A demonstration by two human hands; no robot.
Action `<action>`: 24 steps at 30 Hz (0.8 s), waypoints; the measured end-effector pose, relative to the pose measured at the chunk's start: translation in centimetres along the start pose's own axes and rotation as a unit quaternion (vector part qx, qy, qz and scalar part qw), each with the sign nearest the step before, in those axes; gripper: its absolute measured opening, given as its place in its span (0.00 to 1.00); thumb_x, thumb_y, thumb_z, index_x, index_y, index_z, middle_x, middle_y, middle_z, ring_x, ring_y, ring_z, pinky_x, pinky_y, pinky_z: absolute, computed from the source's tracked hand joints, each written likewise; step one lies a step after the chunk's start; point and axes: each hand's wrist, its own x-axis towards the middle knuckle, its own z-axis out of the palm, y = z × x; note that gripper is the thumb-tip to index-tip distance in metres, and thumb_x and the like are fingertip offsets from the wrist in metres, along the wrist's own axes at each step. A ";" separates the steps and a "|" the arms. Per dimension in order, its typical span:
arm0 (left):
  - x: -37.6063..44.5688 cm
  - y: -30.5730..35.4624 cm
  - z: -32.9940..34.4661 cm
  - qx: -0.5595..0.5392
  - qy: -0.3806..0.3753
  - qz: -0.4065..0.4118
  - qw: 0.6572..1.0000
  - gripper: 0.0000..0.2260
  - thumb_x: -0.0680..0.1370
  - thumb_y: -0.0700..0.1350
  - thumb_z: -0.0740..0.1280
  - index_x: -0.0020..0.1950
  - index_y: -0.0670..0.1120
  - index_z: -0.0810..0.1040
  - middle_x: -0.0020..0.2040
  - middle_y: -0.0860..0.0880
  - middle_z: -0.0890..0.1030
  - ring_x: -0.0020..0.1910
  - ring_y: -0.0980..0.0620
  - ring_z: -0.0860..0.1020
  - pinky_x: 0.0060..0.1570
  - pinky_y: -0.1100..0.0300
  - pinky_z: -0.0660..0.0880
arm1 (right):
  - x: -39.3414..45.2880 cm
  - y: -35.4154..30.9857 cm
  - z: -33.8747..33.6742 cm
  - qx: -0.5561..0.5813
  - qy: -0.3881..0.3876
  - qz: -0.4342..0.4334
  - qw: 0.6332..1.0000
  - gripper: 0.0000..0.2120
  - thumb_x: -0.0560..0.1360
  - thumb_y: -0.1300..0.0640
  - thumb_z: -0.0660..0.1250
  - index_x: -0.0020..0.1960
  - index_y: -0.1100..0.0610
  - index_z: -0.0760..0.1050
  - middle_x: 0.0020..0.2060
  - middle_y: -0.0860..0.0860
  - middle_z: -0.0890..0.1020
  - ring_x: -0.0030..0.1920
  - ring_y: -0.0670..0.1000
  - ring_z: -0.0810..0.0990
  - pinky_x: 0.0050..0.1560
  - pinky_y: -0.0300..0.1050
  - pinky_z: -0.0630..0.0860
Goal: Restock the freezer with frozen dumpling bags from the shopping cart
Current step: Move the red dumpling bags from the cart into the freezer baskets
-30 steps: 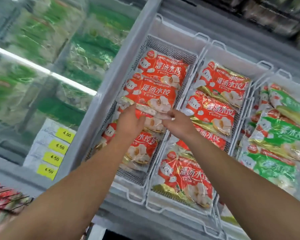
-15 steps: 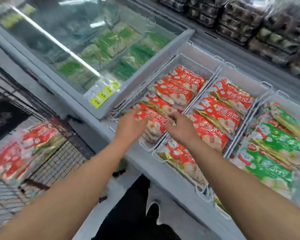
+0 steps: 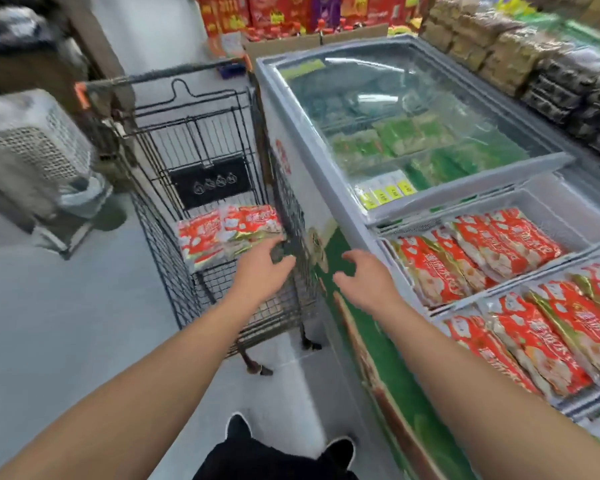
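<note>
Fingers (image 3: 280, 244) of your left hand (image 3: 262, 268) and right hand (image 3: 364, 280): loosely spread, holding nothing. Reach both into the shopping cart (image 3: 201, 140); take one bag by its two short edges, lift flat. Dumpling bags (image 3: 227, 232): red and white printed plastic, gold trim, two or so overlapping, far end of the cart. Freezer (image 3: 326, 188), right: baskets carrying matching red bags (image 3: 475, 258).

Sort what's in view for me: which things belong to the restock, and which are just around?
Part of the job:
- red dumpling bags in the cart
- shopping cart
- freezer
- freezer baskets with red bags already in
- left hand, right hand, both empty

Just around:
- green packs under the glass lid
- yellow price tags
- shelf goods behind
</note>
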 end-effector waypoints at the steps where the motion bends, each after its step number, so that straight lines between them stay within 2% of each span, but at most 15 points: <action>1: -0.4 -1.4 -1.4 0.001 0.010 -0.013 1.000 0.24 0.79 0.52 0.65 0.76 0.51 0.68 0.63 0.47 0.79 0.45 0.44 0.82 0.48 0.53 0.78 | 0.1 -1.5 1.1 -0.006 -0.007 -0.010 1.000 0.26 0.75 0.52 0.66 0.72 0.57 0.69 0.69 0.55 0.73 0.66 0.56 0.74 0.64 0.47 0.70; 3: -1.0 -4.1 -4.2 -0.007 0.032 -0.038 0.999 0.24 0.80 0.51 0.65 0.75 0.50 0.68 0.66 0.46 0.78 0.45 0.46 0.81 0.49 0.55 0.76 | 0.4 -4.6 3.2 -0.015 -0.019 -0.026 0.999 0.27 0.75 0.52 0.66 0.72 0.57 0.69 0.69 0.55 0.73 0.67 0.56 0.74 0.64 0.46 0.70; 5: -1.2 -7.1 -6.9 -0.008 0.052 -0.052 0.997 0.23 0.79 0.51 0.66 0.74 0.50 0.70 0.69 0.47 0.76 0.52 0.46 0.81 0.53 0.56 0.76 | 0.8 -7.5 5.4 -0.026 -0.029 -0.049 0.998 0.26 0.75 0.53 0.65 0.71 0.57 0.70 0.68 0.54 0.74 0.66 0.55 0.74 0.63 0.46 0.70; 9: -0.9 -12.9 -11.0 -0.007 0.063 -0.068 0.996 0.24 0.77 0.52 0.67 0.73 0.51 0.72 0.67 0.48 0.78 0.62 0.46 0.77 0.59 0.54 0.75 | 1.4 -12.2 9.4 -0.037 -0.045 -0.062 0.996 0.24 0.76 0.53 0.65 0.71 0.56 0.70 0.67 0.54 0.74 0.66 0.54 0.73 0.65 0.46 0.69; 16: 1.4 -19.9 -15.8 -0.042 0.055 -0.073 0.995 0.24 0.77 0.51 0.70 0.72 0.50 0.73 0.66 0.50 0.79 0.61 0.48 0.78 0.60 0.54 0.75 | 3.8 -18.3 14.2 -0.038 -0.039 -0.049 0.997 0.24 0.76 0.54 0.66 0.71 0.58 0.71 0.66 0.53 0.76 0.63 0.53 0.76 0.62 0.46 0.72; 20: 2.9 -21.5 -16.7 -0.073 0.053 -0.083 0.992 0.23 0.77 0.51 0.69 0.72 0.50 0.73 0.65 0.51 0.80 0.59 0.48 0.79 0.56 0.56 0.75 | 5.2 -19.7 15.5 -0.040 -0.049 -0.040 0.997 0.24 0.76 0.52 0.67 0.71 0.56 0.70 0.66 0.52 0.75 0.64 0.53 0.75 0.64 0.50 0.72; 24: 5.4 -22.4 -17.1 -0.102 0.052 -0.095 0.989 0.22 0.76 0.51 0.69 0.70 0.50 0.75 0.64 0.50 0.80 0.57 0.49 0.80 0.56 0.55 0.76 | 7.9 -20.5 16.1 -0.052 -0.067 -0.031 0.996 0.24 0.77 0.52 0.66 0.71 0.56 0.69 0.67 0.52 0.75 0.65 0.54 0.74 0.66 0.51 0.72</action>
